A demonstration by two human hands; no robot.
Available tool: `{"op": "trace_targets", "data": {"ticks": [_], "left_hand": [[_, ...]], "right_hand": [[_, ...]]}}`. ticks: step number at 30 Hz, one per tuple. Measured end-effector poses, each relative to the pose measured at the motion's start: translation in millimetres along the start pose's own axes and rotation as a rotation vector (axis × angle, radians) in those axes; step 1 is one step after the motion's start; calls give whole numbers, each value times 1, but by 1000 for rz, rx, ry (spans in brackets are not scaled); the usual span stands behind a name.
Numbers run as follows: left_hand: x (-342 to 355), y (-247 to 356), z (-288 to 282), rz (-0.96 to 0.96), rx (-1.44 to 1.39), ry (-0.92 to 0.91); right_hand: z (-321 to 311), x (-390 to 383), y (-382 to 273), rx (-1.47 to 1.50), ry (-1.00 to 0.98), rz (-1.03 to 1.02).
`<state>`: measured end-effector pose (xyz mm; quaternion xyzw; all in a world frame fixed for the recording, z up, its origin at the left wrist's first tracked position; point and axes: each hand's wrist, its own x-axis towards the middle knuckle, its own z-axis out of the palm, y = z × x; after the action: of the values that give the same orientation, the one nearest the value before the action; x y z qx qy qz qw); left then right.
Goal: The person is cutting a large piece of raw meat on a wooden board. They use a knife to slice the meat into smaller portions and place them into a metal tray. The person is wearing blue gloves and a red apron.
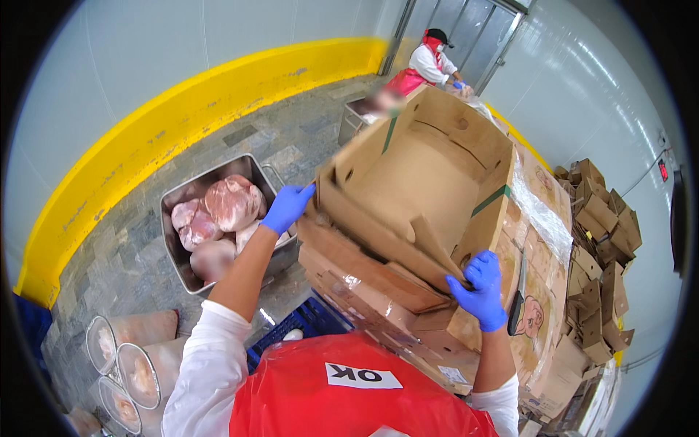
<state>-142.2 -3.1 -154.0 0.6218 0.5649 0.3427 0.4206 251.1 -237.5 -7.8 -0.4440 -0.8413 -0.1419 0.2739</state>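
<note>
An open cardboard box [375, 222] with green straps sits tilted on top of stacked cartons in front of me; no contents show in it. My left hand [289, 208], in a blue glove, is closed on its left near corner. At the near right corner my right hand [480, 290], gloved too, has its fingers curled on the edge, the thumb stretched along the front wall. A loose flap [435, 247] stands up inside the near wall. Just right of my right hand lies a knife [515, 312] with a black handle, on the cartons.
Left stands a steel tub [175, 256] with several large pieces of raw meat [234, 202]. Clear round bins [145, 375] are at lower left, and a blue crate [302, 320] is below the stack. Flattened cartons [601, 218] pile up at right. A co-worker [429, 62] works beyond the box.
</note>
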Motion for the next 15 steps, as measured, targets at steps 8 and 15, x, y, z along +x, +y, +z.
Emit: {"op": "trace_targets", "data": {"ticks": [8,15], "left_hand": [[-11,34,-31,-259,-568,-194],[19,71,-3,420,17,18]], "right_hand": [[35,-29,-36,-8,-346,273],[70,-16,-58,-66,-345,481]]}}
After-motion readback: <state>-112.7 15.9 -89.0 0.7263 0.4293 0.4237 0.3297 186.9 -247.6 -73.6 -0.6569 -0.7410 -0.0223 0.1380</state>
